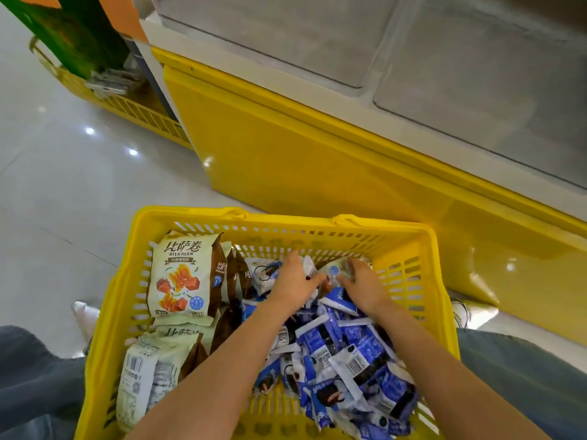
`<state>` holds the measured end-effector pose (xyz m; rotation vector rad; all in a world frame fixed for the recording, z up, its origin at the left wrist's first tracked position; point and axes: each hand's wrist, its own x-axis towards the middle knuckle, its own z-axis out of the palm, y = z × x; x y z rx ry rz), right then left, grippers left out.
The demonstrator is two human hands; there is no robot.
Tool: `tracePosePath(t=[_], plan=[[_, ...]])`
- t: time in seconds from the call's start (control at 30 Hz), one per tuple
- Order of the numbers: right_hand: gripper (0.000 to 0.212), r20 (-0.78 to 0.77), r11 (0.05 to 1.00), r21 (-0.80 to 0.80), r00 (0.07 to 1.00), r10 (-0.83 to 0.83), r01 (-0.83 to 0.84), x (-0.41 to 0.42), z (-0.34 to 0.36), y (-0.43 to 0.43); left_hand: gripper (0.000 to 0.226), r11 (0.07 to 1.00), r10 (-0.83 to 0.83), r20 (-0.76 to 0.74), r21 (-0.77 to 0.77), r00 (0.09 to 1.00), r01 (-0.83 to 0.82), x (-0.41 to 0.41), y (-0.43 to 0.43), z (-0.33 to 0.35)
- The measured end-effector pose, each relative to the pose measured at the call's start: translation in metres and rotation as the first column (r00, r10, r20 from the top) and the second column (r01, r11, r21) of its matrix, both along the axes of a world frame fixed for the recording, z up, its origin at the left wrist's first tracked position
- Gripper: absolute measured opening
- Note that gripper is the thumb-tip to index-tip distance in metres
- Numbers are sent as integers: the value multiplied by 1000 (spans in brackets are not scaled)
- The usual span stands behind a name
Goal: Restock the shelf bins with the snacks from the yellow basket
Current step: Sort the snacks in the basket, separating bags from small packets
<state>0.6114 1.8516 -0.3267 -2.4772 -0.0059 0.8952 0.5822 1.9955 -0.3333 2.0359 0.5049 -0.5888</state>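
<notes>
Inside the yellow basket (197,217), hands are gathering blue packets (359,350).
Left hand (293,281) and right hand (360,282) seem to be clutching them; light, slippery wrappers, so scooping underneath is safer.

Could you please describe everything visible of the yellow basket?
The yellow basket is rectangular, seemingly glossy plastic, with slotted walls and bottom and a smooth rim. It sits upright between the person's knees, before a yellow cabinet. Its left side holds cream snack bags, its right small blue-and-white packets. Both forearms cross its near rim; the left hand and right hand reach into the packets at its far end.
</notes>
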Motion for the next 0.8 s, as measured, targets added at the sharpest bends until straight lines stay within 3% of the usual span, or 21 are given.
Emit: tracePosePath(t=[0.17, 0.27, 0.33, 0.47, 0.67, 0.73, 0.8], plan=[[41, 75, 985, -134, 992, -100, 109, 4, -11, -4, 66, 992, 56, 11, 114, 998, -57, -7, 6, -19], [37, -18, 987, -151, 998, -58, 55, 13, -16, -7, 43, 994, 31, 79, 106, 996, -39, -17, 8, -21], [32, -60, 986, -161, 997, -47, 37, 21, -18, -7, 44, 993, 55, 93, 99, 994, -64, -25, 9, -19], [25, 7, 986, -145, 997, -83, 83, 26, -19, -6, 50, 985, 168, 93, 19, 981, -171, -45, 12, -14], [17, 306, 1000, -13, 952, 16, -13, 4, 14, -8, 53, 970, 188, 149, 126, 971, -207, -51, 22, -3], [13, 453, 994, -8, 886, 97, -105, -6, 38, -13, 62, 967, 85, 202, 220, 976, -130, -50, 27, 4], [7, 614, 968, -57, 756, 227, -244, -15, 65, -17, 73, 985, 12, 248, 164, 969, -54, -49, 29, 16]])
